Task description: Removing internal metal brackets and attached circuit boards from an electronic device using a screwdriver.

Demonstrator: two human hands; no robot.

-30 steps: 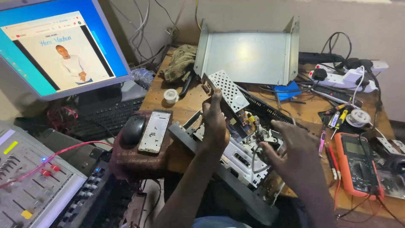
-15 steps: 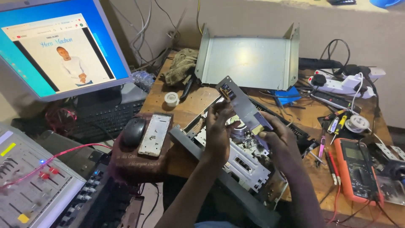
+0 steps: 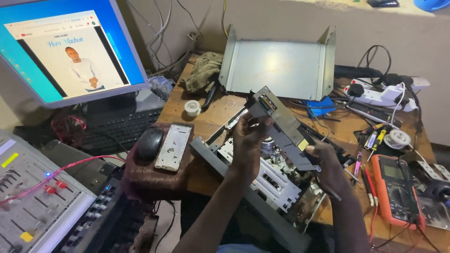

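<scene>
My left hand (image 3: 248,140) and my right hand (image 3: 326,164) together hold a long grey metal module (image 3: 283,126), lifted and tilted on edge above an opened electronic device (image 3: 267,182). The left hand grips the module's upper left end near a connector. Its lower right end sits in the right hand, beside a yellow sticker. The device lies across the front edge of the wooden desk (image 3: 206,119), its mechanism and white plastic parts exposed. Part of the device is hidden under my hands and forearms.
A bent metal cover (image 3: 279,65) stands at the back. An orange multimeter (image 3: 398,192), screwdrivers (image 3: 375,138) and a power strip (image 3: 379,93) lie to the right. At the left are a monitor (image 3: 70,51), keyboard (image 3: 117,126), mouse (image 3: 150,143), remote (image 3: 173,146) and audio mixer (image 3: 33,197).
The metal module has turned from a flat perforated face up to on edge. My right hand has come in from open beside the device and closed on its lower end.
</scene>
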